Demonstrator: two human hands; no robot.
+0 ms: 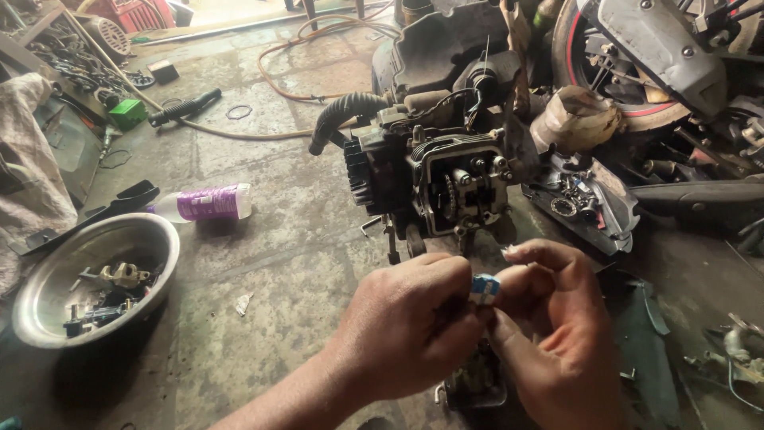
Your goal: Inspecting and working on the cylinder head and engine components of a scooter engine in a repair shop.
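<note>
Both hands pinch a small blue-and-white tube over the concrete floor.

The left hand [414, 322] and right hand [553, 326] close fingertips on the tube [484, 288], just below the open engine [458, 187]; a metal bowl [48, 263] of parts sits near the floor's left edge.

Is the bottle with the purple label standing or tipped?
Tipped: the bottle lies on its side on the concrete floor, beside the metal bowl.

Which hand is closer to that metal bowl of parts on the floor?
Left. The left hand is just right of the bowl, across bare floor. The right hand is farther right, beyond the left; both pinch a small blue item.
</note>
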